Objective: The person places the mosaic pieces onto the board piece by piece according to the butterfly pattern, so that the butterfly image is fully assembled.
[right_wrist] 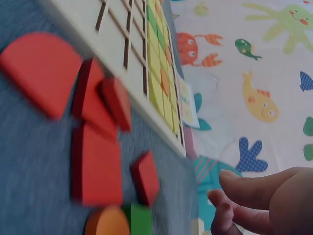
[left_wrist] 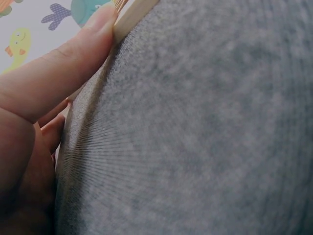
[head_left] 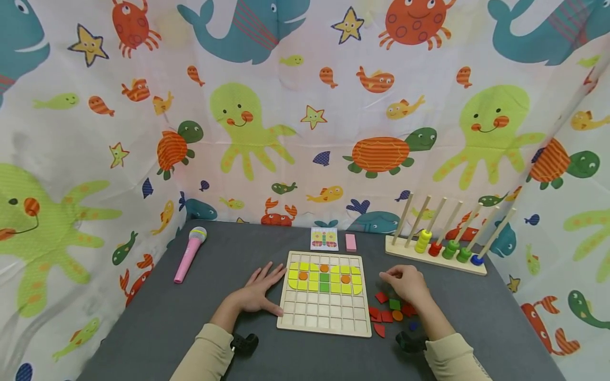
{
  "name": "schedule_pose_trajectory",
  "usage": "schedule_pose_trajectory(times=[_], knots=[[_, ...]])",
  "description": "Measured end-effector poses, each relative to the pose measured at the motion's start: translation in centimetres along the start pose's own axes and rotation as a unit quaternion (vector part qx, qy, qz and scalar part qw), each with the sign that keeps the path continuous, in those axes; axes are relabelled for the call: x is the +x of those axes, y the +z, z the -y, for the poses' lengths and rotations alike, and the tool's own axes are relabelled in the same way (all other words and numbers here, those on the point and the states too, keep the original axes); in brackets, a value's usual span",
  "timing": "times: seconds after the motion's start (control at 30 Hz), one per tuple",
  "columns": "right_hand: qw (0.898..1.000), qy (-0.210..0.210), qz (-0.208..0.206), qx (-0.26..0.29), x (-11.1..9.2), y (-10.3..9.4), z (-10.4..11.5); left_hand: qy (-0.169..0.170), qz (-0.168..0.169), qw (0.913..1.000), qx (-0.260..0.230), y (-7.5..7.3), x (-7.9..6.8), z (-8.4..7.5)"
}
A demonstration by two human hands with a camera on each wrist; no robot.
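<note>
A wooden grid board (head_left: pixel 324 332) lies in the middle of the table, its upper rows filled with yellow, orange and green tiles. My left hand (head_left: pixel 254 293) is spread flat at the board's left side; its thumb (left_wrist: pixel 83 56) touches the wooden edge. To the right of the board, my right hand (head_left: pixel 405 284) hovers above loose pieces with fingers loosely bent, and I see nothing held between thumb and fingertips in the right wrist view. Below it are several red pieces (right_wrist: pixel 100 166), a green square (head_left: pixel 394 304), an orange disc (head_left: pixel 397 315) and a blue piece (head_left: pixel 413 326).
Behind the board lie a picture card (head_left: pixel 324 239) and a pink block (head_left: pixel 350 243). A wooden peg counter (head_left: pixel 400 246) with coloured rings stands at the back right. A pink toy microphone (head_left: pixel 189 259) lies at the left. A patterned curtain (head_left: pixel 310 180) encloses the table.
</note>
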State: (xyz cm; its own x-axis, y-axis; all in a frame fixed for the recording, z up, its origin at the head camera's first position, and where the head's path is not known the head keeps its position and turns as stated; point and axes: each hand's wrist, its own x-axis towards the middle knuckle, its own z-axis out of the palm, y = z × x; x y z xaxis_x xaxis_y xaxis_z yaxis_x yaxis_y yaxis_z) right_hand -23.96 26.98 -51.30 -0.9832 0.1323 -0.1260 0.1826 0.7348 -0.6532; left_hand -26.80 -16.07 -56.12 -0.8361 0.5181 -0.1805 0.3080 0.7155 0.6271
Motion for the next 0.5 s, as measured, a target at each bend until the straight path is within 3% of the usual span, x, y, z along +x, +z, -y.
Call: schedule_pose_trajectory(times=[0.3, 0.5], knots=[[1.0, -0.014, 0.009, -0.007, -1.5, -0.5, -2.1, -0.012, 0.002, 0.9999, 0.0, -0.1, -0.1, -0.1], [1.0, -0.024, 0.007, -0.009, -2.4, -0.3, -2.9, 0.004, -0.004, 1.0, -0.007, -0.1, -0.2, -0.1]])
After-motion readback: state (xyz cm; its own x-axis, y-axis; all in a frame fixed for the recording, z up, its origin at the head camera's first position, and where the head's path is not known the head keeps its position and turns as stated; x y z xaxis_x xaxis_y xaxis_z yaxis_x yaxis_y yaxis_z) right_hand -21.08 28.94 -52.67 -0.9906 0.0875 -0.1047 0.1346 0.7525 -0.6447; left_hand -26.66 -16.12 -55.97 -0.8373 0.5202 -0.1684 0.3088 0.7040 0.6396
